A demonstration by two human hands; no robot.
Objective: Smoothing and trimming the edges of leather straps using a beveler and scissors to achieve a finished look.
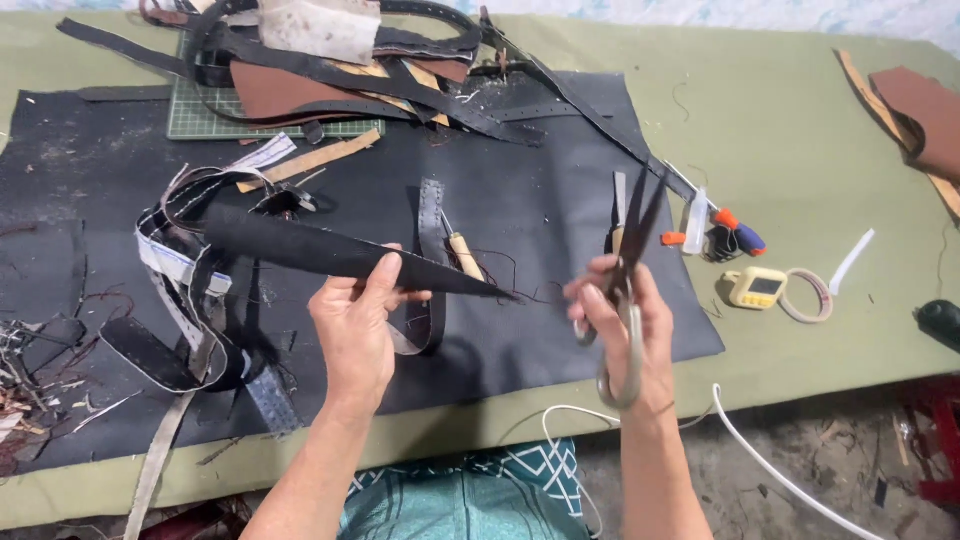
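Note:
My left hand (357,322) grips a long black leather piece (300,246) that tapers to a point on the right, held up above the black mat (520,330). My right hand (625,320) holds large metal scissors (632,265) by the handles, blades open and pointing up, just right of the leather's tip. A wooden-handled awl (464,256) lies on the mat behind the leather. Stitched black straps (185,290) hang and curl to the left of my left hand.
A pile of black and brown leather strips (350,60) covers a green cutting mat (210,115) at the back. A small yellow device (757,288), a tape roll (806,296) and an orange-blue tool (738,232) lie right of the mat. Brown leather (915,105) sits far right; a white cable (770,465) hangs over the table edge.

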